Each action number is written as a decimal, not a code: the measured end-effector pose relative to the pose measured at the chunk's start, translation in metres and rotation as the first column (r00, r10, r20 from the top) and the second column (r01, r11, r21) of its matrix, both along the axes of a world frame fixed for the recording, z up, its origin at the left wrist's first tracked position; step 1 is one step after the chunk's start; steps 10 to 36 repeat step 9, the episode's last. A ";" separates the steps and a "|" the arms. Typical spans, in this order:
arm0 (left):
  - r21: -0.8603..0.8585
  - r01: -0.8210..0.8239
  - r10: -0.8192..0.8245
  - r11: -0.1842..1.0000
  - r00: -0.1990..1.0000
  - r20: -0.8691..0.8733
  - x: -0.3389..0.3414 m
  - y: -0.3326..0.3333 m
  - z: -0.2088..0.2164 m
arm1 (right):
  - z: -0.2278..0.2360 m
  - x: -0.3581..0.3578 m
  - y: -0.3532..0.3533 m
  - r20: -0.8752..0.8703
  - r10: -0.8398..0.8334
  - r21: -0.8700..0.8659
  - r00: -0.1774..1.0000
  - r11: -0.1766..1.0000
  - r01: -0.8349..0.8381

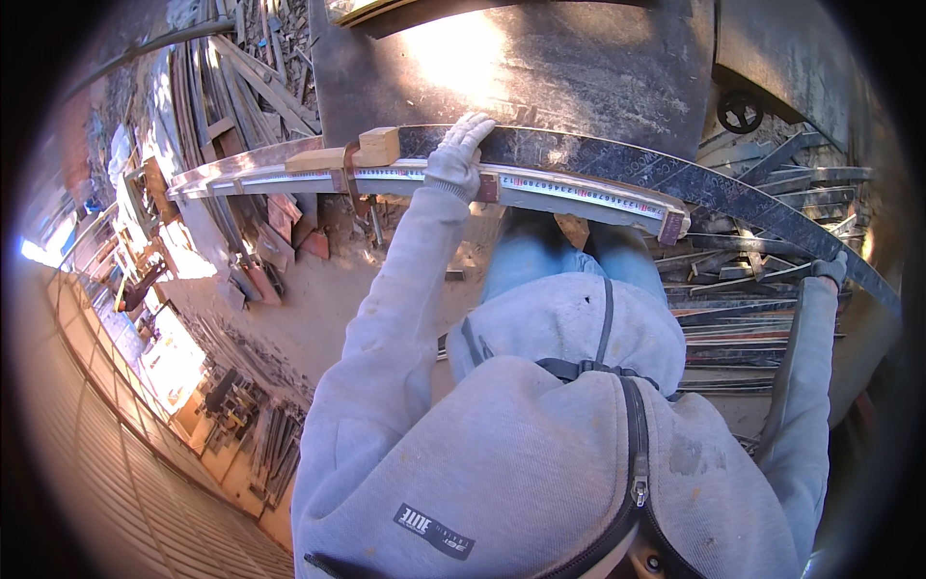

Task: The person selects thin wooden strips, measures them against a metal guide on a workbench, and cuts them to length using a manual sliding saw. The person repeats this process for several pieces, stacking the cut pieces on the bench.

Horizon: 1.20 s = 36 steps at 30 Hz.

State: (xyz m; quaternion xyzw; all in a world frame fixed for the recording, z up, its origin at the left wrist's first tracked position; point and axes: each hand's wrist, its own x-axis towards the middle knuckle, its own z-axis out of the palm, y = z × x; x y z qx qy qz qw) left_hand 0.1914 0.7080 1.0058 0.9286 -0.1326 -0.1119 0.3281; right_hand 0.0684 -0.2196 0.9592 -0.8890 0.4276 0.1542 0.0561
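A long dark strip of board [617, 159] with faint printed marks runs across in front of me, bowed in this view. My left hand [459, 154], in a pale glove, lies over it with fingers stretched out flat. Towards the strip's far right part, my right hand [830, 269], in a darker glove, grips its near edge; some fingers are hidden. Along the near side of the strip runs a rail with a white measuring tape [559, 187]. Left of my left hand a wooden block [379, 146] and a flatter wood piece [313, 160] sit beside a rusty clamp [351, 174].
A dark sheet-topped table [598, 72] lies beyond the rail. Scrap strips [738, 323] are piled at the right under the board, near a black handwheel [742, 112]. Long wood offcuts [217, 96] heap at the far left. Broken board pieces [280, 232] lie on the floor.
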 end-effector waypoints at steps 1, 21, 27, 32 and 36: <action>0.015 -0.004 0.004 1.000 1.000 0.004 -0.002 0.000 0.001 | 0.002 0.001 -0.002 -0.009 0.017 0.005 1.000 1.000 -0.017; 0.038 0.030 -0.030 0.999 1.000 -0.001 -0.002 -0.002 0.004 | 0.016 0.006 0.050 -0.145 0.122 -0.146 0.982 0.979 -0.143; 0.038 0.030 -0.030 0.999 1.000 -0.001 -0.002 -0.002 0.004 | 0.016 0.006 0.050 -0.145 0.122 -0.146 0.982 0.979 -0.143; 0.038 0.030 -0.030 0.999 1.000 -0.001 -0.002 -0.002 0.004 | 0.016 0.006 0.050 -0.145 0.122 -0.146 0.982 0.979 -0.143; 0.038 0.030 -0.030 0.999 1.000 -0.001 -0.002 -0.002 0.004 | 0.016 0.006 0.050 -0.145 0.122 -0.146 0.982 0.979 -0.143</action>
